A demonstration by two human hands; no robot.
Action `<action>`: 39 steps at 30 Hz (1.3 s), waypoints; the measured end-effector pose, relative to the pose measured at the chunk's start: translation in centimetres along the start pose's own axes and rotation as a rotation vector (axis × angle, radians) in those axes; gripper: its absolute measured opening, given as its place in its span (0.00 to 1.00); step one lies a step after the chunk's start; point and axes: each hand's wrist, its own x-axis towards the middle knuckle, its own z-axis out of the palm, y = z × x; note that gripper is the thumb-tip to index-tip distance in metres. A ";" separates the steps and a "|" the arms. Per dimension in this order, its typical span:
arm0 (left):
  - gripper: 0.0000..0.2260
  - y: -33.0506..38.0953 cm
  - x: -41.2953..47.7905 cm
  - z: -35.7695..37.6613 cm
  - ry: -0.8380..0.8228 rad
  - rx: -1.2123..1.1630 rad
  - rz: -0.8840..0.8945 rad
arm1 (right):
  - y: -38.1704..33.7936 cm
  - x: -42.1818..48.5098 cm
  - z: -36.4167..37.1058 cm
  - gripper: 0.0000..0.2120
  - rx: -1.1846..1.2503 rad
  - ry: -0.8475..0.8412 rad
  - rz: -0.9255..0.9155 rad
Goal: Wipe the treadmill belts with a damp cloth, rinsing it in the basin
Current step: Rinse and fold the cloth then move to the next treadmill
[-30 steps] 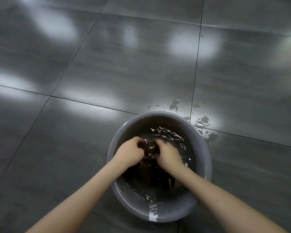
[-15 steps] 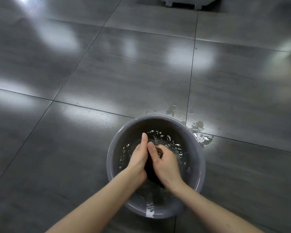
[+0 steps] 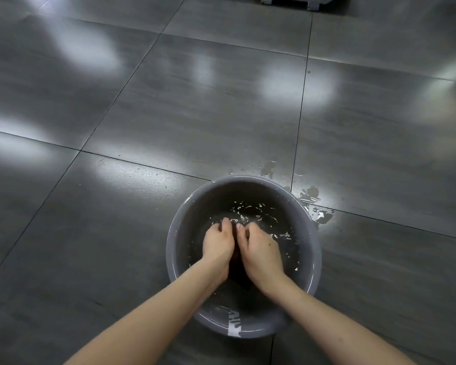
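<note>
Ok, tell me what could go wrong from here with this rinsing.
1. Slipping: puddles lie on the glossy floor tiles by the far right rim of the basin.
2. More spill: the left hand and right hand grip the cloth in choppy water, so more may slop over.
3. Lifted unwrung, the cloth would likely drip across the tiles.

A round grey plastic basin (image 3: 179, 233) sits on the grey tiled floor (image 3: 169, 114). The left hand (image 3: 217, 245) and right hand (image 3: 261, 252) lie inside, dark cloth (image 3: 238, 275) between them.
</note>
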 end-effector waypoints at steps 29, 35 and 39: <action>0.23 3.0 -2.1 -1.0 -0.316 -0.481 -0.308 | -2.2 -2.5 -2.6 0.20 0.420 -0.020 -0.060; 0.23 2.1 -1.1 -0.5 -0.113 -0.586 -0.267 | -1.8 -2.0 -1.8 0.35 0.087 0.181 -0.252; 0.13 1.4 -1.0 -0.3 -0.095 -0.645 -0.198 | -2.4 -1.5 -1.7 0.35 0.121 0.183 -0.194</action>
